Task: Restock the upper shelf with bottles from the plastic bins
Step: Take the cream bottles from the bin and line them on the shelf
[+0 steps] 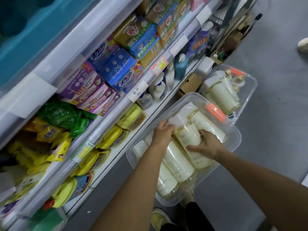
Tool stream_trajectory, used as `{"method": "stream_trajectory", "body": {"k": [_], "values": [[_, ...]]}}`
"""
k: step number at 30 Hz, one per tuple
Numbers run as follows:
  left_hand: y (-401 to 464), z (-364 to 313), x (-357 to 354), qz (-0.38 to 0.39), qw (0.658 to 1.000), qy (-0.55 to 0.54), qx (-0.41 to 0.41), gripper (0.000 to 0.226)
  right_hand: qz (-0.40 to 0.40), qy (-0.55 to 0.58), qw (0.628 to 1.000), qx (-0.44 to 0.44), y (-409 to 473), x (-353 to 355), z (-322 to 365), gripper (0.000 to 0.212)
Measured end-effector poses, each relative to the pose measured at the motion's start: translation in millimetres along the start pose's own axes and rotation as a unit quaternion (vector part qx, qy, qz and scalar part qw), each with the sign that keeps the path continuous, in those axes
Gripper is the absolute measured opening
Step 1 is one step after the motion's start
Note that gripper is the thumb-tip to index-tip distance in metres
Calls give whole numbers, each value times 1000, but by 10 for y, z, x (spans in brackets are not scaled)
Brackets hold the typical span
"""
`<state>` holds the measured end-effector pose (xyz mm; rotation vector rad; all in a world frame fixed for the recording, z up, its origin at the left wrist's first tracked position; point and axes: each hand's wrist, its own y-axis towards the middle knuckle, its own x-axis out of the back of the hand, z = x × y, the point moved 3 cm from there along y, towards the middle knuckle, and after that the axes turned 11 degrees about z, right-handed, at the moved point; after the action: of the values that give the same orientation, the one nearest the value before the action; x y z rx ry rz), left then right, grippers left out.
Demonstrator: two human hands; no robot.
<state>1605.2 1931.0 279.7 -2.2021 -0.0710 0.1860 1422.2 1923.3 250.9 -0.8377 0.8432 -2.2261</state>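
Curled around one pale yellow bottle (189, 135) are the fingers of both hands: the left hand (162, 133) is closed over its white cap end, and the right hand (206, 144) is wrapped around its lower body. That bottle is lying tilted on top of other bottles inside the near plastic bin (233, 144), a clear tub set on the grey floor (275, 100) just right of the shelving. An orange clip (215, 112) is seen on the bin's far rim.

A second clear bin (250, 90), also filled with cream-coloured bottles, is placed just beyond the first, touching or nearly touching it. To the left, the shelves are crowded: yellow refill pouches (108, 140) on the low shelf nearest the bin, white pump bottles (158, 90) and a teal dispenser (180, 67) farther along, and purple and blue detergent packs (103, 75) on the shelf above. Price tags (158, 65) are fixed along the shelf edges.

The held bottle is shown as translucent, with creamy contents, a white label band with faint print, and a square white cap. Its neighbours are packed side by side and look alike.
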Motion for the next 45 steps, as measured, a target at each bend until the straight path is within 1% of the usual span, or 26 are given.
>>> {"method": "stream_trajectory", "body": {"k": [3,5,8,11,15,17,19,20,23,25,27,30,34,37,38,41,45], "values": [[-165,10,-81,31,999,-28,11,44,11,77,997,2,-109,66,47,62],[-268,2,-101,38,998,-50,20,49,23,130,991,7,-196,88,86,55],[-437,-11,-85,45,997,-65,16,43,37,182,983,19,-360,102,176,45],[-625,-5,-56,47,997,-67,8,36,51,207,977,26,-515,108,294,41],[-976,-4,-45,67,996,-63,13,35,76,222,971,36,-754,103,501,46],[-1206,0,-54,101,993,-50,31,35,86,234,967,48,-900,95,632,53],[-1390,11,-80,141,988,-44,50,29,96,245,963,57,-1010,96,754,58],[-1485,9,-74,149,986,-55,50,26,102,251,960,63,-1086,90,827,57],[-1771,-42,-13,146,986,-74,27,18,124,268,951,87,-1347,64,1077,63],[-1954,-81,58,134,988,-81,6,24,133,265,949,104,-1521,49,1257,66],[-2143,-129,142,126,988,-91,-20,31,133,261,949,115,-1695,31,1450,59],[-2483,-239,252,111,987,-98,-59,33,124,268,947,126,-1968,6,1744,41],[-2911,-389,413,96,987,-97,-91,37,118,267,944,154,-2296,-54,2114,39],[-3273,-499,582,84,983,-101,-125,20,127,262,941,172,-2519,-164,2416,39],[-3375,-531,637,83,982,-102,-136,21,130,261,940,179,-2579,-196,2507,40],[-3702,-628,806,72,978,-105,-167,32,143,265,931,209,-2775,-282,2807,39],[-4136,-782,1013,56,972,-106,-201,43,146,240,926,252,-3016,-366,3175,42]]}}
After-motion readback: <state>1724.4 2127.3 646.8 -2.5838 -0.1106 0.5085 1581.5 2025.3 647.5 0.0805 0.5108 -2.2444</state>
